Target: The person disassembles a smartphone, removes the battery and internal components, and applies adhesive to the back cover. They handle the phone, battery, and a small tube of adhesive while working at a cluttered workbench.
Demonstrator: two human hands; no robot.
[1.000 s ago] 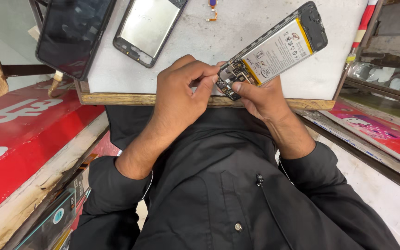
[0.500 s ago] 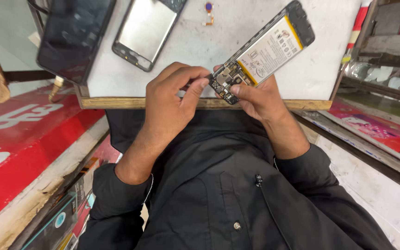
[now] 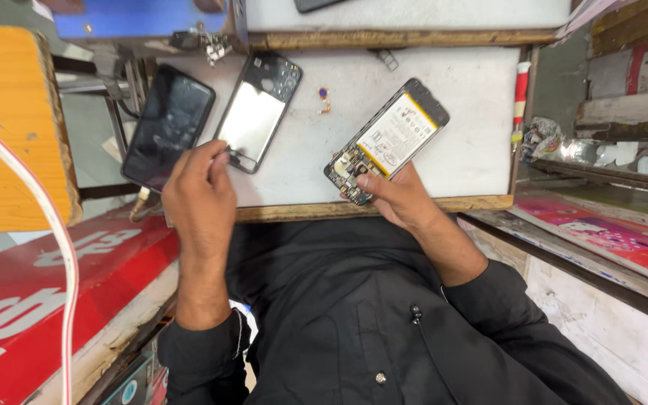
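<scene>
Opened phone (image 3: 386,142): near desk's (image 3: 474,97) front edge, long axis slanting toward the far right corner. Right hand (image 3: 395,196) grips its near end. Left hand (image 3: 198,196) (fingertips pinched, contents unclear) beside back cover (image 3: 256,112).

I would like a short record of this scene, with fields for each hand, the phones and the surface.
left hand: raised over the bench edge, fingertips pinched near the back cover; what it holds is too small to tell
right hand: grips the lower end of the opened phone
opened phone: battery and circuit board exposed, lying diagonally
back cover: lies flat, inner side up
dark phone: overhangs the left edge
surface: white bench top
</scene>
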